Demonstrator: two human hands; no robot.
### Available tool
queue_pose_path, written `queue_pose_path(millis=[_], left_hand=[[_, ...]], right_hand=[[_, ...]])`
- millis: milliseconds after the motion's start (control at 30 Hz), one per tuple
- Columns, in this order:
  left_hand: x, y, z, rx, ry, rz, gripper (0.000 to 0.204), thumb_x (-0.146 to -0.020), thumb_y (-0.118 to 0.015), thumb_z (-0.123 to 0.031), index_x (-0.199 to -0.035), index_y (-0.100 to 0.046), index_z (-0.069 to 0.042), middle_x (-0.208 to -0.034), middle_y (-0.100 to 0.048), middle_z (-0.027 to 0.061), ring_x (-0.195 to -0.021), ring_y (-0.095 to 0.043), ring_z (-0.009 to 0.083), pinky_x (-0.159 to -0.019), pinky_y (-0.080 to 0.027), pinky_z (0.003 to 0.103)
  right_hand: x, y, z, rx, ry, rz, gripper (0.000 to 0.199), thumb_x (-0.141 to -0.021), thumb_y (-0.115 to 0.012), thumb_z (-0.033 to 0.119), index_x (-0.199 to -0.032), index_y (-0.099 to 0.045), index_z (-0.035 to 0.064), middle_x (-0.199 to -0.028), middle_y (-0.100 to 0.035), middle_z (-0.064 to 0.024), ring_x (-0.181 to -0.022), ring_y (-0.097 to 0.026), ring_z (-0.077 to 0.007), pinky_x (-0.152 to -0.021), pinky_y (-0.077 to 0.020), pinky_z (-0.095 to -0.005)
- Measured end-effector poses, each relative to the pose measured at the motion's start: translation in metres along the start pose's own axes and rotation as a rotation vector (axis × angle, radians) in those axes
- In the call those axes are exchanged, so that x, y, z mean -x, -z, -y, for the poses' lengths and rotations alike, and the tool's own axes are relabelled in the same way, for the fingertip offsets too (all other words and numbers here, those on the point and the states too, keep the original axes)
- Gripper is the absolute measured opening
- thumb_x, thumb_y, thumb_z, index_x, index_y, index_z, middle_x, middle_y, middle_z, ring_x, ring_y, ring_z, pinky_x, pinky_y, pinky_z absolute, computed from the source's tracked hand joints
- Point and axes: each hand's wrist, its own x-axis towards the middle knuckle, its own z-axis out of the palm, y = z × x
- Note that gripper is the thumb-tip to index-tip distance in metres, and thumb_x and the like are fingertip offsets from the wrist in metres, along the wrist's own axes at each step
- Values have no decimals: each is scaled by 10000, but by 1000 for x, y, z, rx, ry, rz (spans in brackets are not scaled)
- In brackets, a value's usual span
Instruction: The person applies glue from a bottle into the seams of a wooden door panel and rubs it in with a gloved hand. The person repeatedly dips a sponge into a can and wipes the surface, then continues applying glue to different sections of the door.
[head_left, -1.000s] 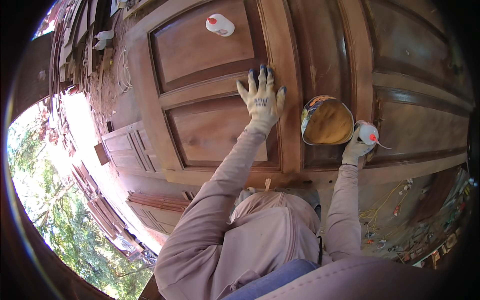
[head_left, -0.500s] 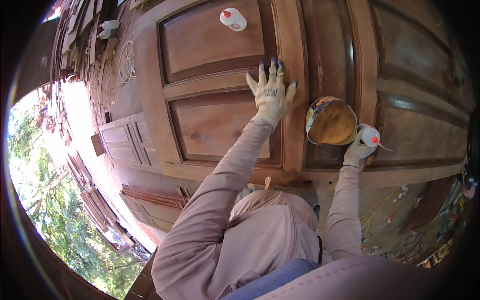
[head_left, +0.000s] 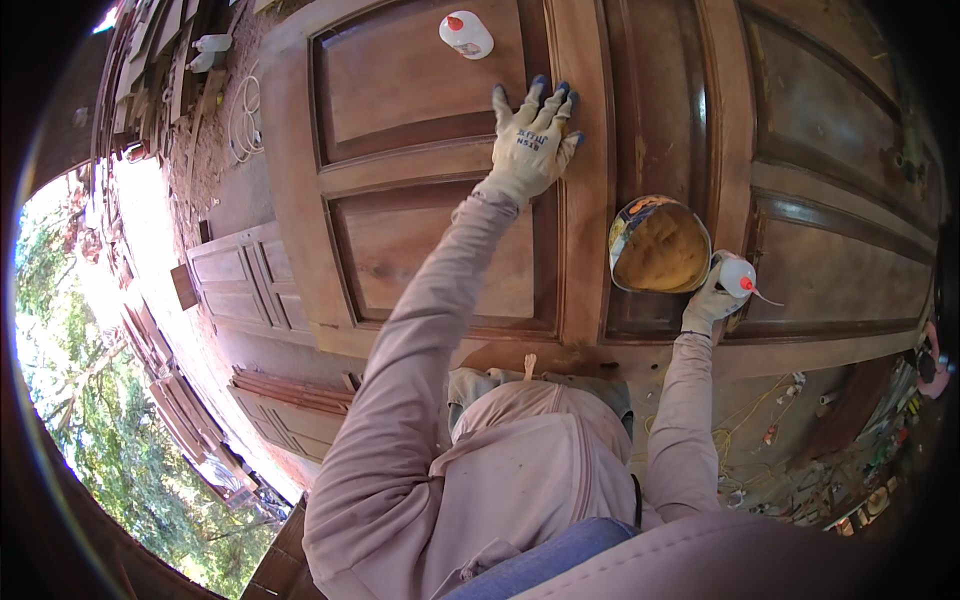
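Observation:
Spread over the brown panelled wooden door (head_left: pixel 585 250) is my left hand (head_left: pixel 530 150), in a cream glove with bluish fingertips. Its fingers are stretched out and it holds nothing. My right hand (head_left: pixel 706 300), also gloved, grips a white squeeze bottle (head_left: pixel 737 276) with a red cap and a thin pinkish nozzle. Just left of that hand, an open tin (head_left: pixel 662 245) with a mustard-brown paste inside stands on the door. A second white bottle (head_left: pixel 467 36) with a red cap is on the far upper-left panel.
Stacked boards (head_left: pixel 160 70) and a coiled pale cable (head_left: pixel 245 120) are at the far left. Another panelled door (head_left: pixel 248 278) lies lower left, with reddish wood strips (head_left: pixel 290 392) nearer me. Yellow cords (head_left: pixel 745 425) and clutter cover the floor at the right.
My left hand has slid farther away and slightly left across the door, fingers still spread. My right hand keeps its hold on the squeeze bottle beside the tin.

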Motion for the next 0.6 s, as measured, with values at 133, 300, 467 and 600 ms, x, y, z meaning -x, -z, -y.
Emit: queue_pose_path(millis=[133, 300, 467, 600], left_hand=[[35, 3, 18, 115, -283, 175, 759, -920, -619, -457, -1525, -421, -44, -1535, -486, 147, -1464, -417, 293, -1170, -184, 714], [63, 27, 56, 224, -546, 386, 691, -865, -677, -443, -1385, -551, -5, -1483, -517, 155, -1409, -462, 314, -1209, -296, 539], [26, 16, 21, 73, -247, 153, 839, -834, -693, -452, -1471, -454, 38, -1555, -427, 220, -1475, -371, 362, -1219, -248, 564], [45, -2, -11, 171, -364, 351, 847, -898, -593, -550, -1506, -424, 15, -1597, -373, 212, -1498, -338, 352, -1235, -218, 571]], right_hand=[[2, 0, 5, 14, 3, -22, 370, -902, -755, 102, -1195, -569, -27, -1158, -646, -140, -1062, -645, -279, -975, -515, -415], [3, 2, -2, 73, -2, 12, 412, -916, -763, 135, -1233, -562, -36, -1197, -652, -149, -1085, -652, -273, -984, -526, -402], [3, 2, -9, 163, 40, -20, 416, -922, -769, 160, -1235, -576, -35, -1193, -666, -148, -1071, -662, -260, -978, -537, -388], [0, 2, -2, 71, -34, -5, 400, -898, -773, 130, -1211, -579, -24, -1168, -660, -149, -1074, -650, -283, -981, -521, -413]])
